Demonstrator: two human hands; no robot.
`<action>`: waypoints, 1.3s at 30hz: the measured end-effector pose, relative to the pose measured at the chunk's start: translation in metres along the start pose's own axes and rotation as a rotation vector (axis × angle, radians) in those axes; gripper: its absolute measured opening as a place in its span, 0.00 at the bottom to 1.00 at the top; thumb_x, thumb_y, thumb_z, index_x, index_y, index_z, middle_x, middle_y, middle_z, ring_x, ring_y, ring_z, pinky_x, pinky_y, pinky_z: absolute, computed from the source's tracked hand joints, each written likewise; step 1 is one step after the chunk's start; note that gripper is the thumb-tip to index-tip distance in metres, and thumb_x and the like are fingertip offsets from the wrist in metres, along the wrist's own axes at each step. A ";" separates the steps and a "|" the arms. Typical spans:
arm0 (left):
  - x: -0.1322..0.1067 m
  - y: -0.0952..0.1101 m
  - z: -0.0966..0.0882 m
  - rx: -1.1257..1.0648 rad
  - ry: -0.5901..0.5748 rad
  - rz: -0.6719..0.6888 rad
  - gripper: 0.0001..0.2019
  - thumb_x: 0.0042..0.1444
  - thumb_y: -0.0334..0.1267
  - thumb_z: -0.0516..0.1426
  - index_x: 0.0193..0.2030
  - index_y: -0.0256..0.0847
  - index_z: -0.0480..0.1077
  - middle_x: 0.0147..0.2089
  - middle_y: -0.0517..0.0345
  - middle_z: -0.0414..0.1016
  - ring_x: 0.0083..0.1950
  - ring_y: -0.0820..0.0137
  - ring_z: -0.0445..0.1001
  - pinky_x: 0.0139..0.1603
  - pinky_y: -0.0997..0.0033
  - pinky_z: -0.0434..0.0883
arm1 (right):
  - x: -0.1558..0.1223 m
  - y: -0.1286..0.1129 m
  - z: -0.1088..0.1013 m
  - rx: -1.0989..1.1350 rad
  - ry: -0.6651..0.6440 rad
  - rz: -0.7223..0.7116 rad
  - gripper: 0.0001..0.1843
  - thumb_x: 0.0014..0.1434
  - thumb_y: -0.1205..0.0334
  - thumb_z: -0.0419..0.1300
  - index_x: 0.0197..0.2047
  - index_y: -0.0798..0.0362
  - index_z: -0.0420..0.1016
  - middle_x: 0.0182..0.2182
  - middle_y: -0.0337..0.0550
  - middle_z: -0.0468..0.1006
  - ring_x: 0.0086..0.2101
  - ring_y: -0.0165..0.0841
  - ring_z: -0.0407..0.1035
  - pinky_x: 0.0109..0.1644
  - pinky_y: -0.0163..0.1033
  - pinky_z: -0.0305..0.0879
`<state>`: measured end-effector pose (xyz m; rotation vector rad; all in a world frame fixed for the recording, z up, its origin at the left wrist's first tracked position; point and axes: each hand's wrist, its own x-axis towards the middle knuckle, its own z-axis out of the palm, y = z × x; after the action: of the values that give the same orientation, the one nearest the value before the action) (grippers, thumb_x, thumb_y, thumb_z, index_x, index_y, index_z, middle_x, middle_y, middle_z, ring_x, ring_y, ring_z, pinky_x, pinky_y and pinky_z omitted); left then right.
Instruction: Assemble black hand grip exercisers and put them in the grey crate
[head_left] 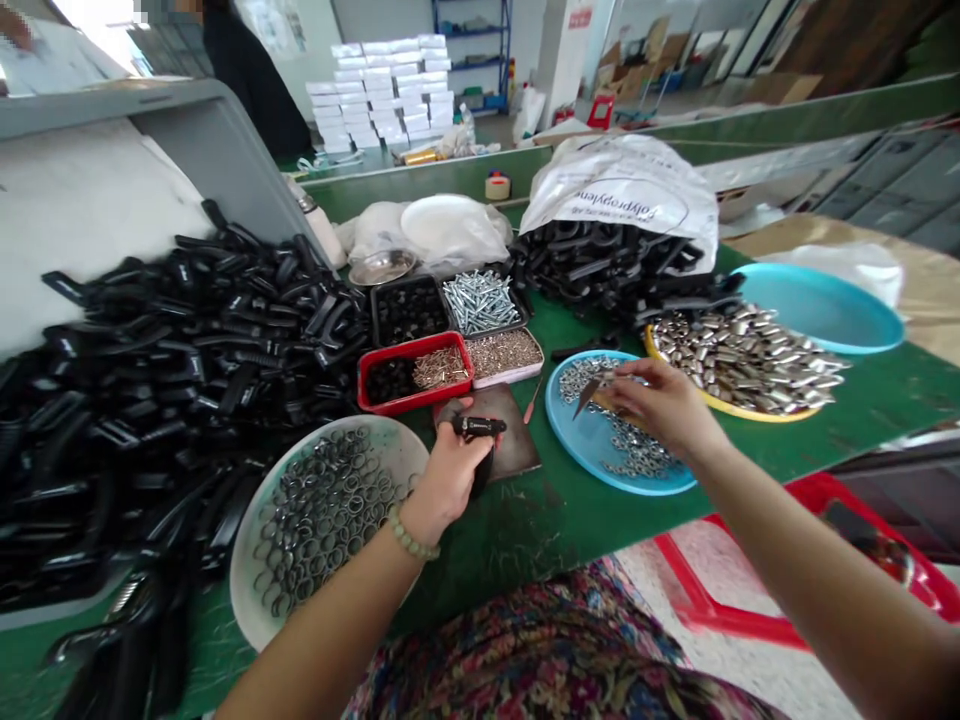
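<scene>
My left hand [448, 475] is closed around a black plastic handle [480, 427], holding it over a dark flat plate [521, 445] on the green table. My right hand [667, 405] pinches a thin, flat, pointed metal piece [586, 399] whose exact kind I cannot make out. It is above a blue tray [564, 425] of small metal nuts [637, 448]. Beside my left forearm a white bowl [251, 500] holds many metal rings [330, 510]. A thin tool with a reddish handle [529, 412] lies between the plate and the blue tray.
Black handles [150, 380] are heaped at left. Red [416, 405], black and pink [510, 378] boxes of screws and small black parts stand ahead. A white sack [622, 190] spills black parts. A yellow tray [724, 400] holds metal sleeves. A red stool [735, 615] stands at right.
</scene>
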<state>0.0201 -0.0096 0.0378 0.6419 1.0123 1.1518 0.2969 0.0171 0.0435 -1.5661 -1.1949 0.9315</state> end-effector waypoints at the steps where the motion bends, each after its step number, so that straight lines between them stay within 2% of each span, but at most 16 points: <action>1: 0.000 -0.001 0.000 0.015 0.008 0.001 0.29 0.42 0.28 0.62 0.51 0.43 0.57 0.36 0.62 0.73 0.35 0.73 0.74 0.39 0.72 0.70 | -0.007 -0.005 0.021 0.100 -0.081 -0.027 0.14 0.50 0.54 0.64 0.37 0.51 0.67 0.30 0.40 0.75 0.30 0.32 0.72 0.37 0.40 0.69; 3: -0.002 0.000 -0.001 0.040 0.037 -0.002 0.28 0.43 0.30 0.64 0.50 0.44 0.58 0.34 0.64 0.72 0.32 0.75 0.73 0.35 0.74 0.70 | -0.020 -0.017 0.057 0.275 -0.220 -0.053 0.16 0.49 0.54 0.66 0.38 0.51 0.68 0.29 0.36 0.74 0.25 0.27 0.69 0.33 0.37 0.67; 5: -0.004 0.003 -0.001 0.027 0.059 -0.027 0.28 0.43 0.34 0.65 0.50 0.44 0.58 0.33 0.64 0.71 0.29 0.74 0.73 0.32 0.74 0.70 | -0.030 -0.027 0.081 0.369 -0.322 -0.041 0.15 0.50 0.54 0.65 0.39 0.53 0.71 0.27 0.35 0.73 0.25 0.26 0.67 0.33 0.35 0.65; 7: -0.007 0.008 -0.002 -0.045 0.045 -0.076 0.27 0.45 0.42 0.65 0.49 0.44 0.58 0.34 0.63 0.71 0.30 0.72 0.74 0.30 0.72 0.71 | -0.036 -0.034 0.095 0.404 -0.389 -0.009 0.15 0.51 0.54 0.65 0.39 0.54 0.72 0.26 0.36 0.73 0.26 0.27 0.69 0.35 0.36 0.66; 10: -0.010 0.011 -0.004 -0.154 -0.028 -0.140 0.26 0.52 0.56 0.57 0.50 0.42 0.58 0.36 0.56 0.74 0.34 0.67 0.76 0.33 0.68 0.73 | -0.039 -0.038 0.104 0.386 -0.426 -0.002 0.16 0.49 0.55 0.66 0.40 0.54 0.73 0.27 0.37 0.75 0.28 0.29 0.70 0.36 0.37 0.65; 12: -0.010 0.009 -0.006 -0.111 -0.042 -0.103 0.26 0.54 0.55 0.57 0.53 0.42 0.58 0.39 0.53 0.75 0.37 0.66 0.76 0.35 0.66 0.74 | -0.039 -0.038 0.108 0.345 -0.447 -0.024 0.16 0.50 0.55 0.65 0.40 0.54 0.73 0.26 0.36 0.74 0.27 0.28 0.69 0.35 0.36 0.64; 15: -0.009 0.005 -0.011 0.137 -0.023 0.068 0.32 0.49 0.40 0.63 0.58 0.43 0.54 0.46 0.52 0.75 0.45 0.65 0.75 0.45 0.65 0.73 | -0.041 -0.039 0.112 0.283 -0.472 -0.059 0.13 0.52 0.55 0.64 0.37 0.54 0.73 0.23 0.34 0.72 0.24 0.26 0.66 0.31 0.34 0.62; 17: -0.008 0.004 -0.013 0.333 -0.033 0.190 0.36 0.47 0.33 0.64 0.61 0.44 0.51 0.51 0.51 0.73 0.50 0.65 0.73 0.53 0.63 0.69 | -0.042 -0.040 0.115 0.239 -0.491 -0.069 0.12 0.52 0.55 0.63 0.36 0.54 0.73 0.22 0.33 0.71 0.24 0.26 0.65 0.30 0.34 0.61; 20: -0.007 0.008 -0.014 0.510 -0.052 0.345 0.36 0.49 0.31 0.62 0.63 0.44 0.51 0.55 0.51 0.70 0.55 0.64 0.71 0.58 0.61 0.65 | -0.042 -0.043 0.119 0.177 -0.516 -0.090 0.12 0.54 0.54 0.62 0.36 0.54 0.73 0.21 0.34 0.70 0.24 0.27 0.65 0.30 0.34 0.62; 23: -0.007 0.011 -0.013 0.599 -0.049 0.461 0.36 0.48 0.32 0.63 0.63 0.45 0.53 0.55 0.52 0.71 0.55 0.64 0.70 0.60 0.60 0.64 | -0.041 -0.045 0.121 0.144 -0.514 -0.122 0.11 0.54 0.54 0.61 0.36 0.54 0.73 0.21 0.34 0.71 0.24 0.27 0.66 0.31 0.34 0.62; 27: -0.004 0.008 -0.013 0.647 -0.075 0.500 0.35 0.49 0.32 0.63 0.63 0.45 0.55 0.47 0.55 0.75 0.49 0.65 0.73 0.56 0.60 0.66 | -0.039 -0.046 0.119 0.149 -0.521 -0.150 0.08 0.54 0.57 0.62 0.34 0.53 0.73 0.24 0.35 0.72 0.25 0.27 0.67 0.31 0.34 0.64; 32: 0.000 0.006 -0.015 0.656 -0.036 0.499 0.32 0.49 0.34 0.63 0.60 0.44 0.58 0.40 0.57 0.75 0.44 0.65 0.75 0.53 0.60 0.68 | -0.033 -0.045 0.109 0.209 -0.499 -0.197 0.08 0.52 0.59 0.65 0.34 0.53 0.74 0.30 0.38 0.76 0.31 0.30 0.70 0.37 0.36 0.67; 36: 0.002 0.013 -0.013 0.699 -0.081 0.508 0.34 0.47 0.32 0.64 0.61 0.44 0.57 0.46 0.55 0.74 0.50 0.64 0.73 0.56 0.59 0.66 | -0.032 -0.046 0.104 0.200 -0.483 -0.377 0.05 0.56 0.61 0.61 0.36 0.51 0.76 0.38 0.41 0.78 0.41 0.33 0.72 0.48 0.40 0.67; 39: 0.002 0.015 -0.012 0.686 -0.085 0.493 0.33 0.47 0.32 0.63 0.61 0.44 0.58 0.44 0.55 0.75 0.48 0.64 0.74 0.55 0.59 0.67 | -0.032 -0.043 0.104 0.106 -0.474 -0.548 0.06 0.58 0.64 0.60 0.39 0.50 0.76 0.41 0.43 0.78 0.44 0.33 0.71 0.51 0.42 0.66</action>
<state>0.0029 -0.0035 0.0450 1.5400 1.2166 1.1709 0.1810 0.0132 0.0564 -0.8709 -1.7579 0.9940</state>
